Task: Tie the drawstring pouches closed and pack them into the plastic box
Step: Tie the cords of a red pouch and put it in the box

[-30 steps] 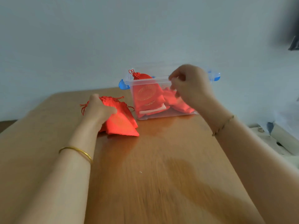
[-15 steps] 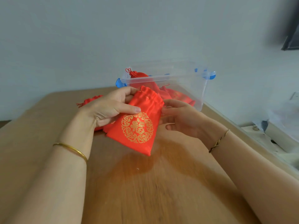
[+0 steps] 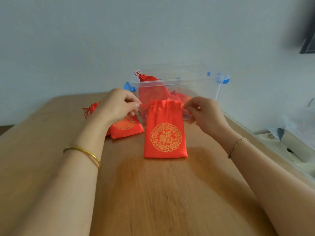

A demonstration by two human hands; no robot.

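pouch rests on the table before the box, left hand and right hand with fingers clamped on its cord either side of the gathered mouth

A wooden table with a glossy brown top fills the foreground. Behind the table rises a plain pale wall. Above the table's right side, a dark, blurred object hangs on that wall. Beyond the table's right edge, lower down, lie crumpled clear plastic and a pale boxy thing.
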